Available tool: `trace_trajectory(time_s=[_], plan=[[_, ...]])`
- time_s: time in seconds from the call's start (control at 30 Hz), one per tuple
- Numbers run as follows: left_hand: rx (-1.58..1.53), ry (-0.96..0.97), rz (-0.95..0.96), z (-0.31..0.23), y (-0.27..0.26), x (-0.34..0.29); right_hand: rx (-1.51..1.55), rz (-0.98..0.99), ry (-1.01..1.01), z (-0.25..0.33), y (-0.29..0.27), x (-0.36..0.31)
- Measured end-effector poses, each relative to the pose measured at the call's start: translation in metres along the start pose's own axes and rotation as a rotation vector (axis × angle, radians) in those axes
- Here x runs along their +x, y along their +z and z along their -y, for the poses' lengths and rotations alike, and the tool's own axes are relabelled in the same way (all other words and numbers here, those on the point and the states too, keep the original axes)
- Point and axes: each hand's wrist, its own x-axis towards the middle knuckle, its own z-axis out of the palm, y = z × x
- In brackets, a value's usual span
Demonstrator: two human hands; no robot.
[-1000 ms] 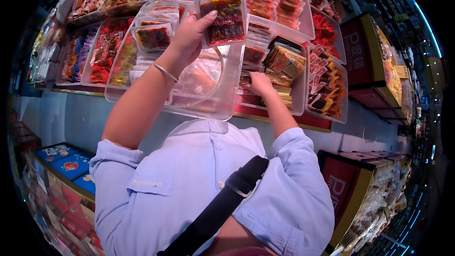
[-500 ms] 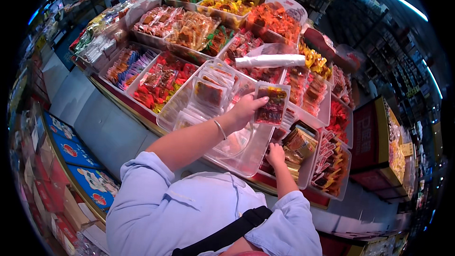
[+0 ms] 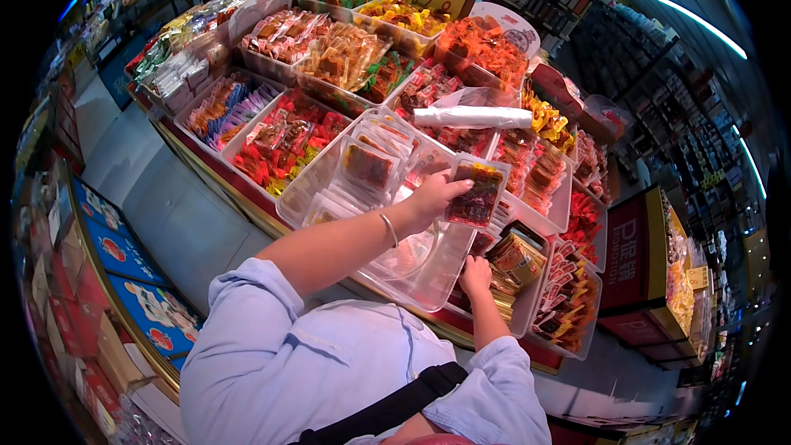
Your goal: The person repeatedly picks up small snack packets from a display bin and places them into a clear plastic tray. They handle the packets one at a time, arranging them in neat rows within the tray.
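My left hand (image 3: 432, 199), with a bracelet on its wrist, pinches a flat clear snack packet (image 3: 476, 191) with dark red and yellow contents. It is raised over the right side of a large clear plastic tub (image 3: 428, 284). Inside that tub lie several similar flat packets (image 3: 365, 163), stacked toward its left and far side. Lower right, my right hand (image 3: 475, 274) is down at the tub's right edge, beside a bin of gold-wrapped packets (image 3: 517, 261). Its fingers are curled, and what they grip there is partly hidden.
Around the tub stand bins of wrapped snacks: red packets (image 3: 284, 136) at left, orange ones (image 3: 482, 45) at the back, brown-red ones (image 3: 564, 288) at right. A white plastic roll (image 3: 472, 117) lies across the far bins. A promotion stand (image 3: 643, 268) is at the right.
The snack packet in my left hand has tilted clockwise and shifted slightly right. My right hand stays at the tub's right edge. The whole view has shifted a little.
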Motion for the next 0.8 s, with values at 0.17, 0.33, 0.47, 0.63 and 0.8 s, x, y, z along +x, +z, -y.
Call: trace_trajectory(time_s=[0.17, 0.33, 0.47, 0.63, 0.8], plan=[[0.012, 0.013, -0.002, 0.001, 0.0, 0.001, -0.005, 0.198, 0.018, 0.005, -0.013, 0.013], [0.026, 0.039, -0.008, 0.001, -0.003, 0.002, -0.013, 0.318, -0.055, 0.0, -0.007, 0.018], [0.051, 0.042, -0.018, -0.002, -0.001, 0.0, -0.009, 0.418, -0.149, -0.001, -0.02, 0.011], [0.049, 0.069, -0.008, 0.001, -0.003, 0.003, 0.084, 0.25, -0.247, -0.011, -0.018, 0.009], [0.051, 0.049, -0.019, 0.002, -0.001, 0.004, 0.177, -0.138, -0.158, -0.012, -0.005, 0.009]])
